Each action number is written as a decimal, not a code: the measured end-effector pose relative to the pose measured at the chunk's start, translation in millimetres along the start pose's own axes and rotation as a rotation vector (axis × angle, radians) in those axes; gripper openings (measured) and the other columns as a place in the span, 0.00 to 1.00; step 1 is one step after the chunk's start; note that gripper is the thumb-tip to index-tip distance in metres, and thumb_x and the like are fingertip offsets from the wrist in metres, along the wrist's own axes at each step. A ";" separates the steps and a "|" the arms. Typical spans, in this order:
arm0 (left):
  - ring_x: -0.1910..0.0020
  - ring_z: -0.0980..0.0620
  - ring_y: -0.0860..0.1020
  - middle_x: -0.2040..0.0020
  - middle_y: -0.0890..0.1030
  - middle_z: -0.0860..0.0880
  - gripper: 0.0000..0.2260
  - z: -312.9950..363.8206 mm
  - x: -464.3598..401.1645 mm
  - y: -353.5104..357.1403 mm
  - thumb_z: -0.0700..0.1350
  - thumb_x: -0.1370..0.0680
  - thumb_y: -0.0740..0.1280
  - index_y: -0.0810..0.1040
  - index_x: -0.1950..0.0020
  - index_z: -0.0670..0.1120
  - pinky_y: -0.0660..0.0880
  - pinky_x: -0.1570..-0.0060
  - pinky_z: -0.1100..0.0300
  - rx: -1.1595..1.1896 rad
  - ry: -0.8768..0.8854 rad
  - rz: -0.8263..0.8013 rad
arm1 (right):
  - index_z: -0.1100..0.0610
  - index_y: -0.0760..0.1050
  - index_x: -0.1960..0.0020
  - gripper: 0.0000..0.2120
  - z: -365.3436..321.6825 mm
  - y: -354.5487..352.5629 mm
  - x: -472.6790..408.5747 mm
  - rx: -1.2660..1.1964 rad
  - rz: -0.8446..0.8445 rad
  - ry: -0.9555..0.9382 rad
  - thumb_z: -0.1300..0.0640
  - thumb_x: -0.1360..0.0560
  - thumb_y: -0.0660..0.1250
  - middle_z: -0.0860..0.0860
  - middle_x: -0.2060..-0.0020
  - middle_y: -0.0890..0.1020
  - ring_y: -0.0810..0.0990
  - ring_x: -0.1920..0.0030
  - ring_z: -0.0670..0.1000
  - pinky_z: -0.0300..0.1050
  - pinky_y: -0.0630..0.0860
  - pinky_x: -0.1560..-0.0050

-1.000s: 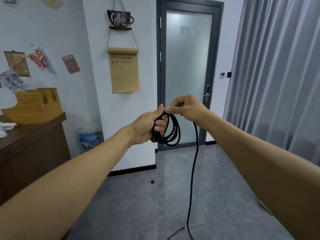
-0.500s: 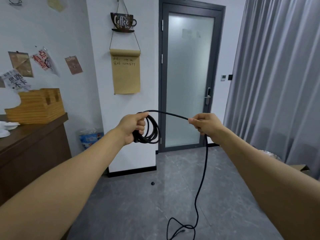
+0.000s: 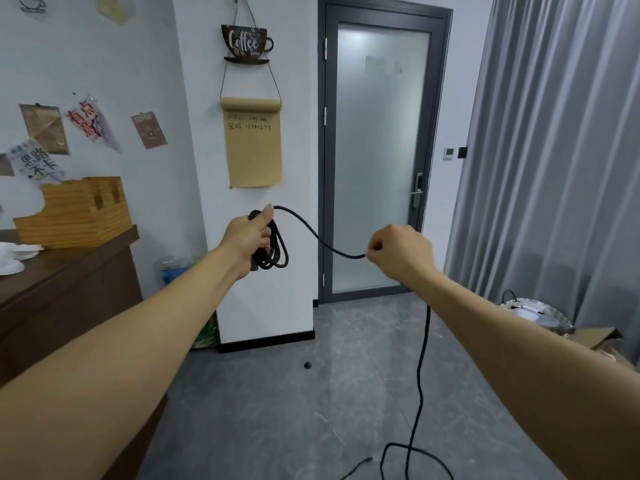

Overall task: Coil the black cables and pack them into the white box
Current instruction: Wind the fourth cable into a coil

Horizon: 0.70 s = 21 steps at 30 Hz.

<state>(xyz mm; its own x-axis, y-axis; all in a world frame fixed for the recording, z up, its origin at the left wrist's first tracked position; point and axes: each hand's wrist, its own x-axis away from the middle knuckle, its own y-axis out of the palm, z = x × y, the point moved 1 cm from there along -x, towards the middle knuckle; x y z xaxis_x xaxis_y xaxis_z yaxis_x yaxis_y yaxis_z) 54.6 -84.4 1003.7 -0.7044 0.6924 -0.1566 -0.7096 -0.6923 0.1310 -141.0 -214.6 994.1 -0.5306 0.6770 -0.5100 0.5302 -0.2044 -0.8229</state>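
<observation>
Our left hand holds a few loops of the cable. Our right hand pinches the next bit. Lots of cable lies on the floor. We see no white box, so packing comes later.

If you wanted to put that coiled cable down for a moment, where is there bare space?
Bare grey floor lies between the wooden counter and the trailing black cable, with only a small dark object on it. The countertop is crowded with a wooden rack and white dishes. A cardboard box fills the right corner.
</observation>
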 end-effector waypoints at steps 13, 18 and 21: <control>0.74 0.56 0.70 0.68 0.72 0.50 0.18 -10.0 23.2 42.5 0.54 0.17 0.53 0.66 0.63 0.46 0.60 0.77 0.66 -0.449 0.122 -0.168 | 0.55 0.81 0.57 0.07 -44.9 -19.2 -4.8 -0.257 -0.298 -0.323 0.52 0.26 0.69 0.49 0.62 0.81 0.79 0.58 0.53 0.48 0.76 0.56; 0.73 0.52 0.71 0.71 0.76 0.49 0.20 -12.6 31.0 52.7 0.55 0.18 0.52 0.71 0.61 0.45 0.61 0.72 0.61 -0.448 0.104 -0.321 | 0.61 0.81 0.58 0.09 -41.6 -28.7 -7.8 -0.513 -0.266 -0.283 0.56 0.26 0.69 0.51 0.69 0.77 0.70 0.68 0.49 0.42 0.69 0.63; 0.74 0.54 0.70 0.74 0.72 0.53 0.17 -15.0 35.4 60.7 0.54 0.17 0.53 0.71 0.59 0.46 0.67 0.65 0.57 -0.206 -0.004 -0.405 | 0.63 0.81 0.57 0.10 -37.3 -29.2 -7.7 -0.553 -0.256 -0.267 0.55 0.26 0.70 0.58 0.67 0.79 0.70 0.67 0.49 0.42 0.68 0.62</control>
<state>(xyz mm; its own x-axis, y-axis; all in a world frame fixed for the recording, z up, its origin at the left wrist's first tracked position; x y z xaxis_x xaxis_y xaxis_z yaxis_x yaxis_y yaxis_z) -13.2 -105.0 991.4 -0.3713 0.9162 -0.1510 -0.9099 -0.3914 -0.1373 -127.7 -187.5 1031.4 -0.7931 0.4426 -0.4186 0.5888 0.3807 -0.7130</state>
